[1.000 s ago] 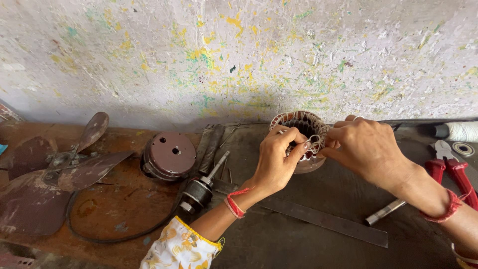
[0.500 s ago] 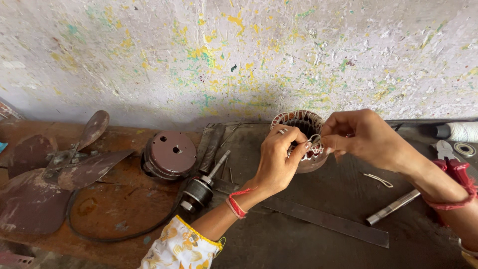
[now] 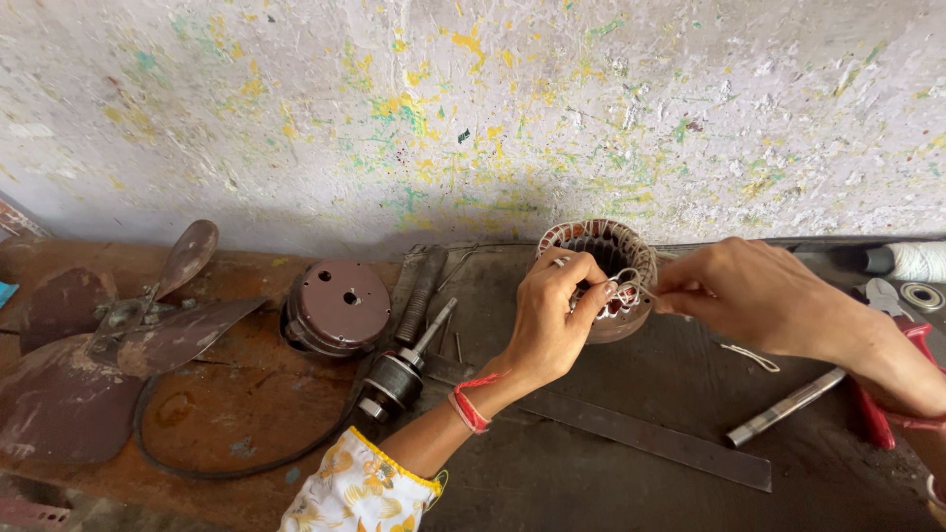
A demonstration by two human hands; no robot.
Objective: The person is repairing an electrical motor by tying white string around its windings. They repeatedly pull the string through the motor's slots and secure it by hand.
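A round motor stator with wound coils stands on the dark bench by the wall. My left hand grips its near rim, thumb and fingers pinching the windings and a thin pale thread. My right hand is just to the right of the stator, fingers closed on the same thread and pulling it taut sideways. A red band circles each wrist.
A rotor with its shaft and a round brown motor cover lie left of the stator. Rusty fan blades fill the far left. A flat metal bar, a metal rod, red-handled pliers and a thread spool sit to the right.
My right hand has moved from resting against the stator's rim out to the right, drawing the thread away. My left hand has stayed on the stator.
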